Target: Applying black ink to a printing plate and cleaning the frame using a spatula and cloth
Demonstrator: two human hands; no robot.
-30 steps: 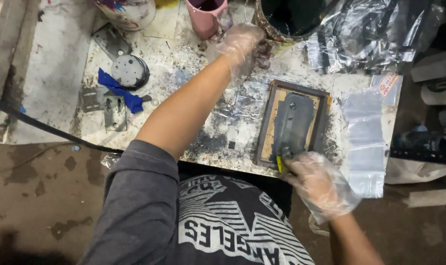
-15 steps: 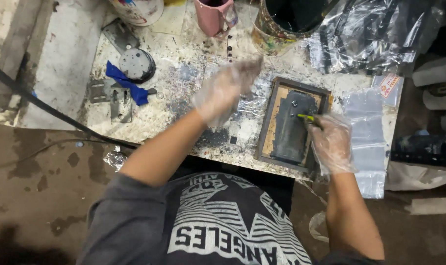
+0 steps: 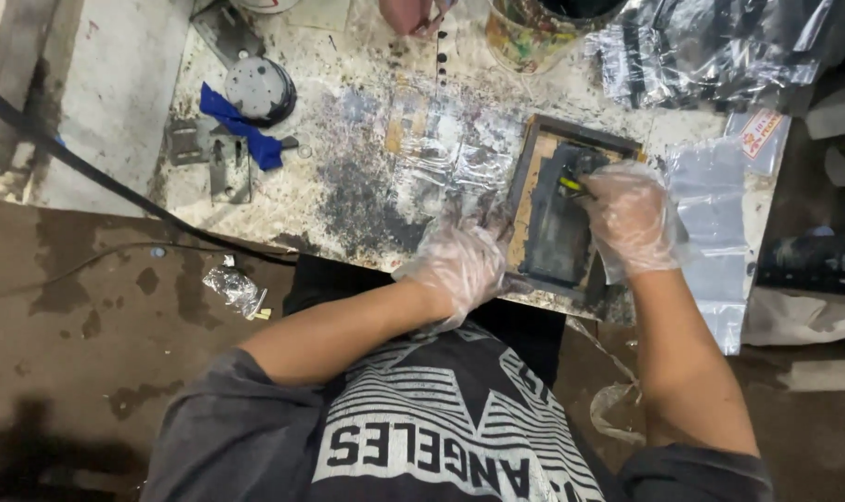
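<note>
Right of centre in the frame, a shallow dark tray with a wooden rim lies on the stained desk, and a flat black piece rests inside it. At the tray's upper end the right hand, in a thin clear glove, has its fingers pressed together around a small tool with a yellow bit, the tip down on the black piece, a grip that looks suited to fine work on its surface. Touching the tray's lower left edge, the left hand, gloved the same way, lies loosely curled with its fingers at the rim, seemingly to keep the tray from sliding; whether it actually grips the rim I cannot tell. Both gloves probably keep the dark grime off the skin, since the desk around the tray is smeared black and grey. Just right of the tray a clear plastic bag lies flat, hanging over the desk edge, and more crumpled plastic fills the upper right of the frame. Along the top edge stand a paint-streaked can and, beside it, a pink cup, both within reach but well apart from the hands. Toward the upper left sit a round metal part, a blue rag and a grey metal bracket. A black cable runs diagonally across the left side.
</note>
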